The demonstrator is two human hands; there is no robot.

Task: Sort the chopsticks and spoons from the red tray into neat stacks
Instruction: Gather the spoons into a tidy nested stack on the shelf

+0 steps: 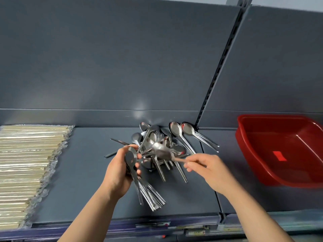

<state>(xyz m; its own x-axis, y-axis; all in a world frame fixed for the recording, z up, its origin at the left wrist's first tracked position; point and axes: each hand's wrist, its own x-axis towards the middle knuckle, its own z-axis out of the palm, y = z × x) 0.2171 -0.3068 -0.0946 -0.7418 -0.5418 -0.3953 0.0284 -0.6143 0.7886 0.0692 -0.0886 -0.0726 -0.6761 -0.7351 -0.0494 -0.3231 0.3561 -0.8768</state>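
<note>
**Status: chopsticks stacked, spoons partly gathered**

The red tray sits at the right of the shelf. We see no cutlery in it – only a small red mark on its floor – so we judge the emptying step complete.

The chopsticks lie at the far left in a wide, level stack of wrapped pairs, all pointing the same way. We treat this half of the task as done, as far as the view shows.

The spoons are in progress:

- The loose pile of spoons lies in the middle of the shelf against the back wall, handles crossing in all directions.
- Two single spoons rest side by side at the pile's right edge, bowls toward the wall.
- The left hand has its fingers curled round a bundle of nested spoons, with the handles fanning out toward us.
- The right hand pinches the handle of one spoon between thumb and fingertips. The bowl is above the pile and just right of the bundle, blurred.

Remaining, in our judgement: nest the held spoon into the bundle, gather the rest of the pile likewise, then set the bundle down as a neat stack.
</note>
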